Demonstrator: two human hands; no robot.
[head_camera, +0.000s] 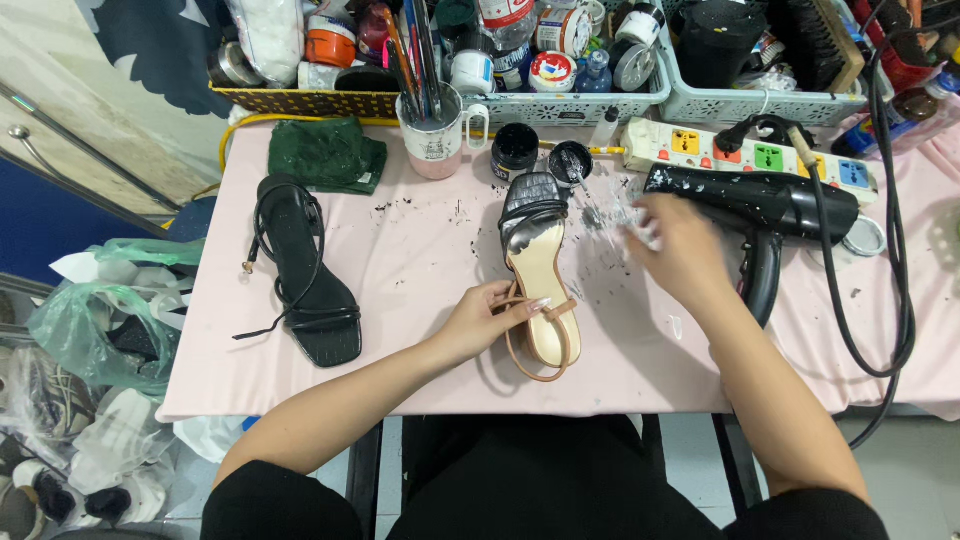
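A tan sandal (540, 290) with a partly black-painted toe strap lies on the pink table cover (420, 270). My left hand (480, 318) grips its heel strap from the left. Blurred by motion, my right hand (672, 248) hovers to the right of the sandal with its fingers spread, holding nothing that I can make out, just left of a black hair dryer (770, 205). A small open black paint jar (515, 150) and its lid (570, 162) stand behind the sandal's toe.
A finished black sandal (310, 275) lies at the left, a green cloth (326, 153) behind it. A mug of brushes (435, 130), a white power strip (745, 150), and baskets of supplies (560, 50) line the back. Black cables (890, 260) loop at the right.
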